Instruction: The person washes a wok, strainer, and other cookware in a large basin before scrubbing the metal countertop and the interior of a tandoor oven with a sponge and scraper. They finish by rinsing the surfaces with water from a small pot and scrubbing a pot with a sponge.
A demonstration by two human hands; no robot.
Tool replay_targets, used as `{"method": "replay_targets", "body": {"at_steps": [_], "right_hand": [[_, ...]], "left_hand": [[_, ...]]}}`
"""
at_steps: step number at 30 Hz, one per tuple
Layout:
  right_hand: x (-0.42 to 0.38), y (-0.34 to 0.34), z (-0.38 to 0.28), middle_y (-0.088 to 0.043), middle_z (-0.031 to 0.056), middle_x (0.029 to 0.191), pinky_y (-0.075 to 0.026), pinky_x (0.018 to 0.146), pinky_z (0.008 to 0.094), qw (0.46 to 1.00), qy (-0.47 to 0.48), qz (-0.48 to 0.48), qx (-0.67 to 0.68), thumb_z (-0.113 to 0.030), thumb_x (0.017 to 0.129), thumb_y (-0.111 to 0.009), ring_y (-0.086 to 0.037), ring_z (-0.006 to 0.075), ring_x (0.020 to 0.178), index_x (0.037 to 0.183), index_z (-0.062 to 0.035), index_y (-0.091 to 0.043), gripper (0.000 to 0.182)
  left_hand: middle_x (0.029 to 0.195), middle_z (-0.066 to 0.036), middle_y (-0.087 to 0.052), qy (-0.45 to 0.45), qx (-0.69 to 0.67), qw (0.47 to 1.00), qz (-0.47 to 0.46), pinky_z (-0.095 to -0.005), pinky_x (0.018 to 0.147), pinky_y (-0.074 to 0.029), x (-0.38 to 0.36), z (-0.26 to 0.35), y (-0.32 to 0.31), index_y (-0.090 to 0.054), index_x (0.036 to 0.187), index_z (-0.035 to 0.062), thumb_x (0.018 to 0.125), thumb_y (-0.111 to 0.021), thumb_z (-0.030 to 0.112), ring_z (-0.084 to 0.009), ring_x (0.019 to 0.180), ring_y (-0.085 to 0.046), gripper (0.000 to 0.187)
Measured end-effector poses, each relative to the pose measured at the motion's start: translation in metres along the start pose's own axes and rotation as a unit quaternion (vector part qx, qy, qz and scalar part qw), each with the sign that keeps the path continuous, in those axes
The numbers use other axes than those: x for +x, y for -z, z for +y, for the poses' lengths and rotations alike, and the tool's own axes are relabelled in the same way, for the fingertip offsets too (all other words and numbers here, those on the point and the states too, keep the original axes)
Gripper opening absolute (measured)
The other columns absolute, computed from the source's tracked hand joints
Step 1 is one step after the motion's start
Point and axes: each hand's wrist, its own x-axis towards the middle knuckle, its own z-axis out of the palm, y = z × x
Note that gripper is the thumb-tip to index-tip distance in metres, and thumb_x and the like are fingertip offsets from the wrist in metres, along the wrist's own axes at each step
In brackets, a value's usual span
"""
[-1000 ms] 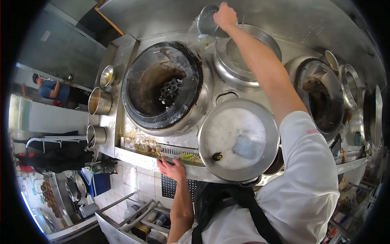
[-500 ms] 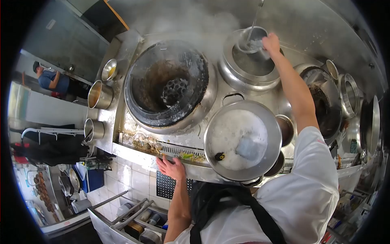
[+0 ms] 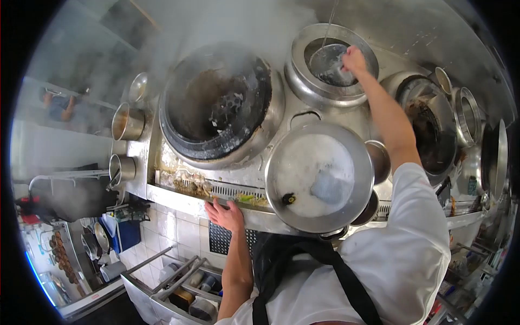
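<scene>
My right hand [image 3: 353, 60] is closed at the right rim of a round metal pot [image 3: 328, 58], which sits low in the opening of a round steel well [image 3: 299, 60]. A thin stream of water [image 3: 329, 24] falls into the pot. My left hand [image 3: 226, 214] rests with spread fingers on the steel front edge [image 3: 179, 199] of the range, holding nothing. Between my arms stands a large steel basin [image 3: 362, 189] of foamy water. A bluish-grey cloth-like piece [image 3: 330, 187] and a small black-and-yellow object [image 3: 288, 199] are in it.
Steam drifts over a large blackened wok burner [image 3: 172, 116]. Food scraps [image 3: 189, 185] lie along the drain slot in front of it. Another burner [image 3: 433, 141] stands at right, steel pots [image 3: 128, 122] at left. A person [image 3: 60, 106] shows dimly through steam at far left.
My right hand has lowered the metal pot into the well. My left hand has stayed on the edge. Steam has thickened at the left, and the view has shifted slightly.
</scene>
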Motion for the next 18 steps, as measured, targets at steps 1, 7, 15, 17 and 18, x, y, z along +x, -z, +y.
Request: {"method": "replay_targets", "body": {"at_steps": [1,7,15,17,18], "right_hand": [[0.001,0.008,-0.005,-0.067,0.024,0.099,-0.058,0.068,0.0415,0.996,-0.046,-0.011,0.07,-0.007,0.082,-0.057,-0.071,0.0316,0.088,0.116,0.0018,-0.056,0.035],[-0.042,0.042,-0.049,-0.06,0.0169,0.107,-0.057,0.06,0.0319,0.992,0.061,0.009,0.108,-0.007,0.08,-0.059,-0.067,0.0261,0.068,0.122,0.0025,-0.051,0.043],[-0.122,0.059,-0.132,-0.061,0.0157,0.103,-0.055,0.055,0.0342,0.985,0.163,-0.036,-0.038,-0.008,0.08,-0.061,-0.065,0.0239,0.067,0.12,-0.0005,-0.051,0.042],[-0.145,0.062,-0.154,-0.063,0.0152,0.097,-0.056,0.058,0.0348,0.983,0.177,-0.029,-0.035,-0.008,0.079,-0.06,-0.067,0.025,0.064,0.119,0.0001,-0.052,0.041],[-0.154,0.061,-0.156,-0.064,0.0155,0.095,-0.056,0.057,0.0352,0.983,0.175,-0.022,-0.04,-0.008,0.08,-0.06,-0.067,0.0247,0.063,0.119,0.0,-0.053,0.04]], "left_hand": [[0.15,-0.021,-0.041,0.002,0.004,1.0,-0.007,-0.0521,0.113,-0.028,-0.001,0.0,0.002,-0.057,0.13,0.0082,0.083,-0.061,0.024,-0.0401,0.139,-0.036,0.05],[0.149,-0.023,-0.043,0.008,-0.003,1.0,-0.011,-0.0531,0.114,-0.027,0.001,-0.001,0.001,-0.057,0.129,0.0052,0.082,-0.063,0.021,-0.0403,0.139,-0.036,0.05],[0.149,-0.024,-0.042,0.005,-0.033,0.999,-0.01,-0.0523,0.114,-0.027,-0.004,-0.012,0.007,-0.055,0.131,0.003,0.083,-0.064,0.026,-0.0393,0.14,-0.036,0.054],[0.15,-0.024,-0.041,0.003,-0.053,0.999,-0.001,-0.0518,0.115,-0.026,0.0,-0.023,0.014,-0.052,0.135,0.0015,0.083,-0.066,0.026,-0.0397,0.141,-0.035,0.059],[0.15,-0.025,-0.04,-0.008,-0.126,0.992,-0.032,-0.0517,0.115,-0.025,0.001,-0.035,0.02,-0.048,0.138,0.0013,0.083,-0.066,0.026,-0.0406,0.141,-0.035,0.063]]}}
